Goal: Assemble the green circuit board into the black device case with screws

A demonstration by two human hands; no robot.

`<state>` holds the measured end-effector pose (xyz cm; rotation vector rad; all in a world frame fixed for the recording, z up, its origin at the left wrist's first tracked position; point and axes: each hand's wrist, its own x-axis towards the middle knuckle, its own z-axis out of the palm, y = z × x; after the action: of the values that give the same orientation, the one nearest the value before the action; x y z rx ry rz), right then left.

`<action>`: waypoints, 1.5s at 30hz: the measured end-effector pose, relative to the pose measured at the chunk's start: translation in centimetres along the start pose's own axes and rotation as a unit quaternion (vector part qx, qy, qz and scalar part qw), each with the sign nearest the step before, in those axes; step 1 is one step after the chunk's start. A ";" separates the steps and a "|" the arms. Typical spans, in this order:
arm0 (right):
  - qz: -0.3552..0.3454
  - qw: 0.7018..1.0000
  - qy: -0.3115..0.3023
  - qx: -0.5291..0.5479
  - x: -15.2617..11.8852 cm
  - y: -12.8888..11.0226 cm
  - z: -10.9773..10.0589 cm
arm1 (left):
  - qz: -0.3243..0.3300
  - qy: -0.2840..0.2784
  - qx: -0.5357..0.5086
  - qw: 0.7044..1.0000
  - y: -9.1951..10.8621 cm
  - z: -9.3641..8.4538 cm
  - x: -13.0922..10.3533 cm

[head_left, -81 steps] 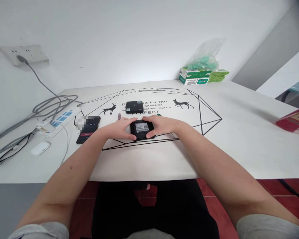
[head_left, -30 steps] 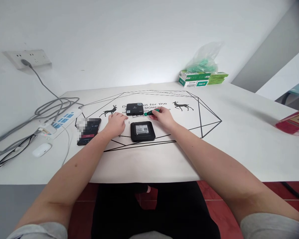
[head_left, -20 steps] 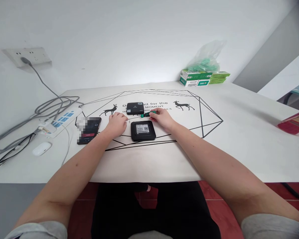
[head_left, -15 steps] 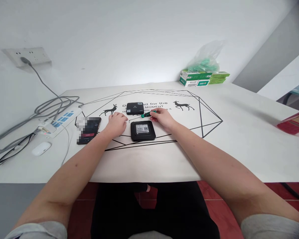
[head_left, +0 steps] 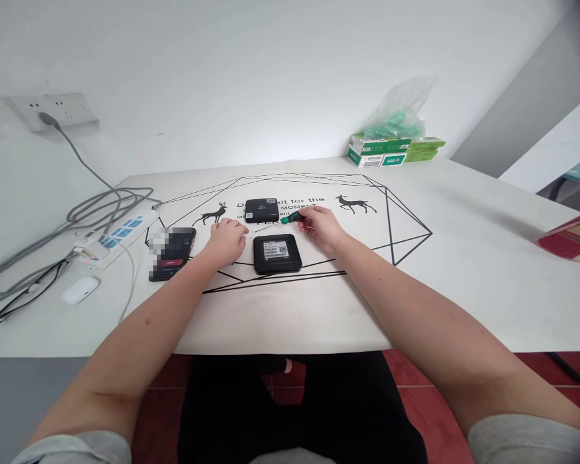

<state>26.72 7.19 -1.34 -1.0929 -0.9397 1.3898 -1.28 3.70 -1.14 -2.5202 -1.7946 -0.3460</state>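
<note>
My right hand (head_left: 321, 227) is closed on the green and black handle of a screwdriver (head_left: 292, 218). Its thin shaft points left, between two black square boxes. The nearer box (head_left: 277, 254) lies flat with a white label up; the farther box (head_left: 261, 210) carries small stickers. My left hand (head_left: 227, 241) rests on the printed mat (head_left: 290, 309), fingers bent, just left of the shaft's tip. Tiny bits, perhaps screws, lie near its fingertips, too small to make out. Whether the left fingers pinch anything is hidden.
On the left are a phone (head_left: 176, 252), a power strip (head_left: 120, 235) with grey cables, glasses (head_left: 29, 290) and a white case (head_left: 81, 290). Green-white boxes (head_left: 379, 147) under a plastic bag (head_left: 401, 113) stand at the back. A red package (head_left: 573, 238) is at the right.
My right hand and the screwdriver have moved slightly to the right, drawing the shaft's tip away from my left hand. My left hand has stayed in place.
</note>
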 end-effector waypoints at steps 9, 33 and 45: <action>-0.011 1.000 -0.003 0.011 -0.1 -0.4 0.0 | 0.109 0.037 -0.063 0.991 0.2 -0.3 -0.3; -0.015 1.000 -0.005 -0.002 -0.2 -0.5 -0.3 | 0.145 0.029 -0.074 0.986 1.2 -1.4 -0.7; -0.016 1.000 -0.019 -0.004 -0.2 -0.4 -0.4 | 0.140 0.021 -0.074 0.987 1.4 -1.5 -0.8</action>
<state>27.26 7.02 -1.01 -1.0564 -0.9862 1.3858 -0.48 2.25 0.27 -2.7921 -1.4196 -0.5325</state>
